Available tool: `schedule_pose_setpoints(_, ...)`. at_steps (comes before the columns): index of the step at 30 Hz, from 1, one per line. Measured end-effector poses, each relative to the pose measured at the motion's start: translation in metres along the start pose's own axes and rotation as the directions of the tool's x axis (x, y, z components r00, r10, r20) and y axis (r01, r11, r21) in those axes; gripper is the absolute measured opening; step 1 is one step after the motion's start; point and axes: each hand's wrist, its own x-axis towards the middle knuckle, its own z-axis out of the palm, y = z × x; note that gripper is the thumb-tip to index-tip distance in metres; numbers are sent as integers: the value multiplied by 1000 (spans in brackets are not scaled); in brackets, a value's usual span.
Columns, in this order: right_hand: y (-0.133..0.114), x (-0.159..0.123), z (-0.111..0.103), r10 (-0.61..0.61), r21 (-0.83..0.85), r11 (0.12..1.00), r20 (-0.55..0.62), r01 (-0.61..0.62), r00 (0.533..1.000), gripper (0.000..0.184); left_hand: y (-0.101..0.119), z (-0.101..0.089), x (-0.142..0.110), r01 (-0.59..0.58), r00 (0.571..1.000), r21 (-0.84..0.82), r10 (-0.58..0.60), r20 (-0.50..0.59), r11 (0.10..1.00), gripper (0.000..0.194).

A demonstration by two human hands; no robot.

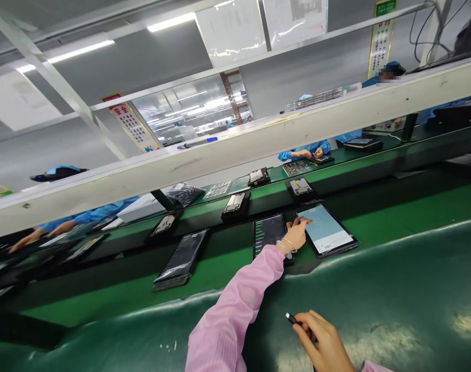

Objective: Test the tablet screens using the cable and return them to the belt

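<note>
My left hand (296, 233), in a pink sleeve with a bracelet at the wrist, reaches out to a tablet with a lit pale blue screen (326, 229) on the green belt; its fingers curl onto the tablet's upper left edge. A dark-screened tablet (269, 232) lies just left of that hand, partly under the wrist. My right hand (323, 341) rests low on the near green mat, fingers pinched around a small black plug or cable end (291, 318) that sticks out to the left.
Several dark tablets and open devices (182, 257) lie along the green conveyor (394, 217). A white rail (235, 147) crosses the view above it, with a blue pen (198, 142) on top. People in blue coats (305, 151) work at the far side.
</note>
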Motion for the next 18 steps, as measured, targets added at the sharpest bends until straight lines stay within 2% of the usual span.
schedule_pose_setpoints(6,-3,2,-1,-21,-18,1000,-38,20,999,47,-7,2,-3,9,998,-51,-11,-55,999,66)
schedule_pose_setpoints(11,-5,3,-1,-48,-32,998,-79,46,996,42,1,4,3,-22,996,-75,16,-84,997,63)
schedule_pose_setpoints(14,-7,5,-2,-71,-45,997,-114,67,991,40,13,2,5,-134,990,-92,128,-68,987,60)
schedule_pose_setpoints(18,-12,9,-4,-110,-73,992,-155,99,982,38,34,1,1,-353,934,-121,358,18,928,51)
